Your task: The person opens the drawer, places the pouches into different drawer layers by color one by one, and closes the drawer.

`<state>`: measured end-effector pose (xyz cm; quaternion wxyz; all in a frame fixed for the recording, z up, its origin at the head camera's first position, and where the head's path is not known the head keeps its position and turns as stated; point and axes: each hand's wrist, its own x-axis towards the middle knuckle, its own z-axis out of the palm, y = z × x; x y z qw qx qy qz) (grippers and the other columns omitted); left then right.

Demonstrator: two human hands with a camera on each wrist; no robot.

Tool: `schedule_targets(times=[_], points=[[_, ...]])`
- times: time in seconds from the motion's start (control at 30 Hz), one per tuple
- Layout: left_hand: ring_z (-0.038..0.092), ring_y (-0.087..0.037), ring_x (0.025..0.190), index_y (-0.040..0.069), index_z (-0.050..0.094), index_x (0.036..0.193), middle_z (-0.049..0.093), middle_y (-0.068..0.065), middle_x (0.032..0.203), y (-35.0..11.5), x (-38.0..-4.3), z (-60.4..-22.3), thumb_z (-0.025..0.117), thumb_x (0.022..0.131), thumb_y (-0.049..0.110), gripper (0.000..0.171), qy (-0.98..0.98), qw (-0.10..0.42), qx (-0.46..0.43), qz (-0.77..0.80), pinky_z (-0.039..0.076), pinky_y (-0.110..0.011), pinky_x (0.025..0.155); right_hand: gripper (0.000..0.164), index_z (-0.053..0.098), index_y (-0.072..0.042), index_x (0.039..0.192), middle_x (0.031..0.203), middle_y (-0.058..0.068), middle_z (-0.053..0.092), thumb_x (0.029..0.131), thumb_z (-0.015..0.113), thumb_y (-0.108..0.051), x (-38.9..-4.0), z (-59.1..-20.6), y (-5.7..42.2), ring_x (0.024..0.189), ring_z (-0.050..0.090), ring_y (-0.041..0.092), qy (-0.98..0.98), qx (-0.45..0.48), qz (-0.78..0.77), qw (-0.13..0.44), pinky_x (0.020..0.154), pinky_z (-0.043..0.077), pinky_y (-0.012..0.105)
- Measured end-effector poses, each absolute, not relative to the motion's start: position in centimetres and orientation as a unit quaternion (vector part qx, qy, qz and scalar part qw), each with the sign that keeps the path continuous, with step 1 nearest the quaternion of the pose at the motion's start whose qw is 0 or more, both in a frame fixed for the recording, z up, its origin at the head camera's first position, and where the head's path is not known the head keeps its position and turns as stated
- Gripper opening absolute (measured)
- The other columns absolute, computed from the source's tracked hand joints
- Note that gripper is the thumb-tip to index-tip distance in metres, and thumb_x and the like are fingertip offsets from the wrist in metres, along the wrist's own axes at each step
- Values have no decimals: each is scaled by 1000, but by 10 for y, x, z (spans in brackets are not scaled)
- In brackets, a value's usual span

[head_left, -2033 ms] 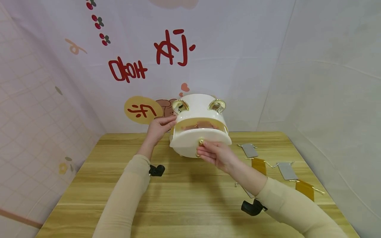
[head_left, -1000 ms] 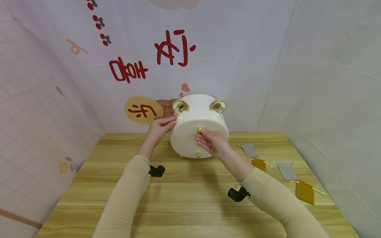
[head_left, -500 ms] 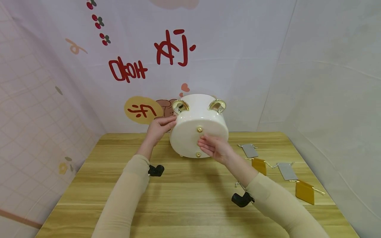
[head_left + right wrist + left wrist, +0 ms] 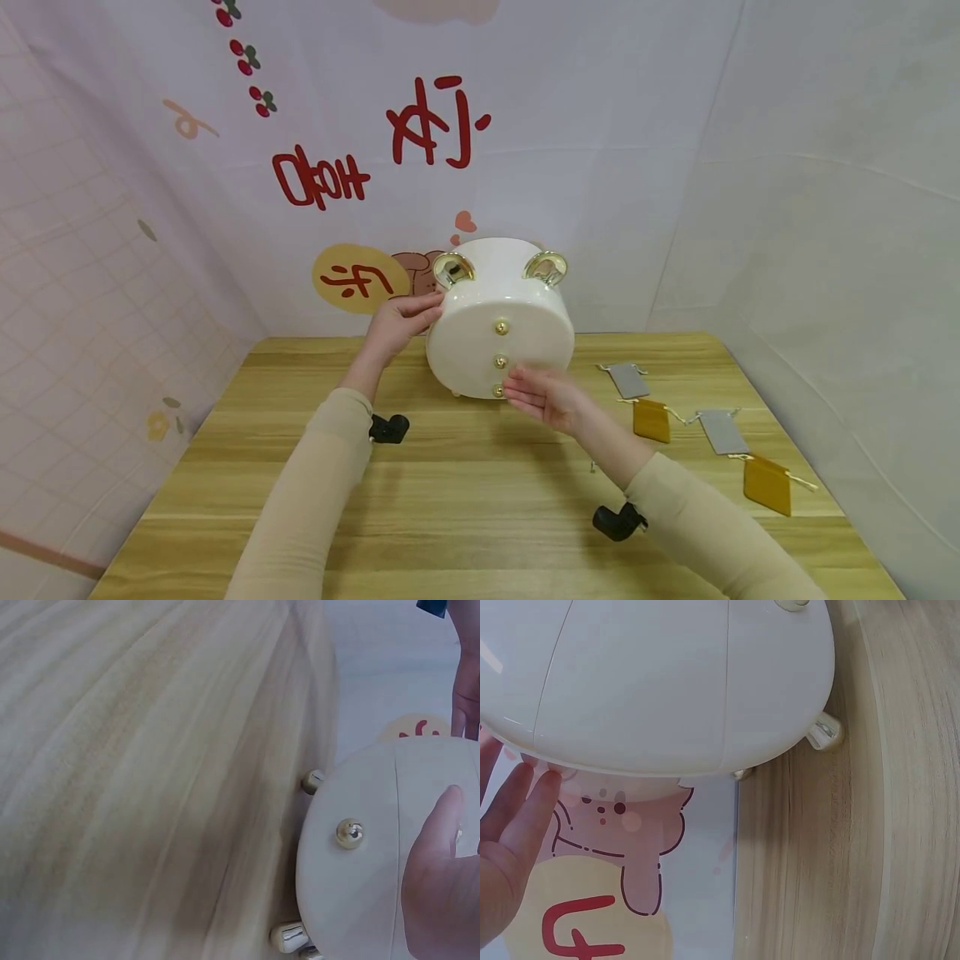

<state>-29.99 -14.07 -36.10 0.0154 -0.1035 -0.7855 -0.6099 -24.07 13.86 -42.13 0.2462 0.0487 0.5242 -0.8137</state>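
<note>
A white rounded jewelry box (image 4: 536, 342) with gold ear-shaped rings on top stands at the back of the table. Its front carries gold knobs in a vertical row: a top knob (image 4: 501, 327), a middle knob (image 4: 500, 362) and a bottom knob (image 4: 498, 390). All its drawers sit flush. My left hand (image 4: 393, 327) rests its fingertips on the box's left side; the left wrist view shows those fingers extended at the box edge. Just in front of the lower face is my right hand (image 4: 551, 398), fingertips close to the bottom knob, gripping nothing visible.
Grey drawstring pouches, one at the back (image 4: 628, 379) and one farther forward (image 4: 724, 432), lie at right. Mustard pouches, one near the box (image 4: 651, 420) and one by the edge (image 4: 767, 485), lie among them. A printed cloth wall (image 4: 600, 192) stands directly behind the box.
The top drawer, pulled out two seconds ago, was pushed in by my right hand. That hand then let go of the top knob and moved down; my left hand stayed put.
</note>
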Motion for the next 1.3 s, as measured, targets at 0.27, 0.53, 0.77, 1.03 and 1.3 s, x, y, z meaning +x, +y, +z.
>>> schedule_targets(times=[0.27, 0.53, 0.77, 1.03, 1.3], points=[[58, -21, 122, 10, 69, 127, 58, -3, 139, -141, -300, -359, 72, 93, 20, 36, -788, 13, -108, -605, 56, -28, 87, 44, 47, 11, 136, 109, 17, 71, 103, 56, -16, -243, -429, 135, 97, 71, 22, 537, 50, -804, 251, 95, 52, 37], [59, -21, 120, 11, 70, 126, 60, -2, 137, -143, -301, -359, 73, 92, 23, 36, -790, 15, -109, -603, 56, -31, 88, 46, 48, 6, 139, 113, 15, 70, 103, 57, -21, -247, -433, 128, 99, 69, 22, 553, 64, -792, 252, 102, 47, 43], [59, -23, 120, 12, 70, 126, 60, -2, 137, -142, -301, -358, 74, 92, 24, 36, -792, 11, -111, -600, 56, -33, 88, 44, 50, 5, 136, 108, 12, 71, 103, 57, -23, -251, -431, 120, 96, 70, 20, 550, 67, -793, 254, 92, 55, 36], [60, -22, 118, 9, 70, 126, 60, -4, 137, -141, -300, -356, 73, 93, 19, 35, -795, 12, -108, -596, 57, -29, 86, 41, 54, 9, 130, 105, 16, 72, 102, 58, -22, -258, -432, 116, 95, 71, 22, 518, 85, -812, 253, 90, 55, 35], [62, -24, 116, 7, 70, 125, 60, -7, 136, -140, -300, -355, 72, 93, 16, 34, -792, 17, -106, -601, 57, -31, 86, 39, 58, 7, 126, 103, 15, 72, 102, 60, -23, -262, -430, 114, 95, 71, 24, 519, 98, -811, 252, 94, 54, 36]])
